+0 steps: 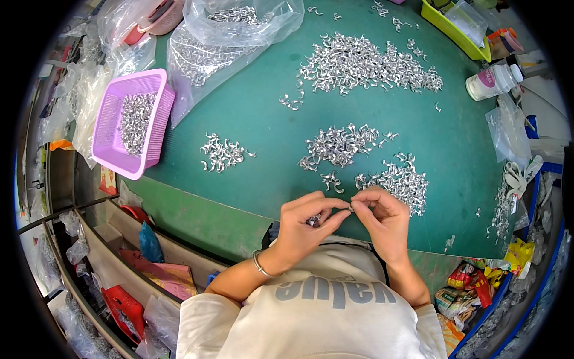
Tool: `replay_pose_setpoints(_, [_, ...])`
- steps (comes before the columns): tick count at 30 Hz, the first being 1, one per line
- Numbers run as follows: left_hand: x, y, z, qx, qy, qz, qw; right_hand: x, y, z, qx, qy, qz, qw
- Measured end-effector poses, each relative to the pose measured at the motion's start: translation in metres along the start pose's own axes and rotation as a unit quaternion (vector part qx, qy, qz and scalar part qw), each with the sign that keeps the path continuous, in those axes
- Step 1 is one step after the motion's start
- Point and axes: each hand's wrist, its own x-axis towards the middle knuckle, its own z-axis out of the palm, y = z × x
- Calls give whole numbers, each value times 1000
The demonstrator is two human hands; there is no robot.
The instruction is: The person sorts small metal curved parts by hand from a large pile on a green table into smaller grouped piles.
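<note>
My left hand (308, 224) and my right hand (385, 224) meet fingertip to fingertip over the table's near edge. Both pinch one small curved silver metal piece (351, 207), mostly covered by the fingers. A few more silver pieces (313, 221) sit in the curl of my left hand. Just beyond my right hand lies a pile of the same curved pieces (399, 182). Another pile (342, 145) is a little farther off, and a smaller heap (223, 153) lies to the left. The largest pile (365, 64) spreads across the far part of the table.
On the left stand a purple basket (160, 128) partly filled with silver pieces and a clear plastic bag (200, 66) of them. A yellow-green tray (439, 27) and a white bottle (491, 82) are at the far right of the green table (269, 107). Shelves (140, 239) flank the lower left.
</note>
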Motion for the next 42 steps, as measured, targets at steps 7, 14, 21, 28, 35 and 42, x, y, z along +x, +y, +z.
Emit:
replay_pose_setpoints(7, [2, 8, -2, -88, -31, -92, 991, -4, -6, 1, 61, -14, 40, 997])
replay_pose_setpoints(14, [9, 19, -7, -340, -79, -334, 876, -10, -7, -1, 118, -23, 60, 991])
replay_pose_setpoints(21, [9, 13, -11, -453, -120, -369, 803, -12, -9, -2, 135, -30, 70, 988])
replay_pose_setpoints(28, [9, 3, -13, -448, -133, -405, 786, -8, -2, -3, 140, -63, 114, 982])
replay_pose_setpoints(35, [-1, -9, -15, -537, -134, -377, 742, 18, 19, 6, -320, 46, -161, 932])
replay_pose_setpoints(42, [-5, -18, -20, -470, -59, -354, 807, 34, 30, 29, -510, 5, -239, 826])
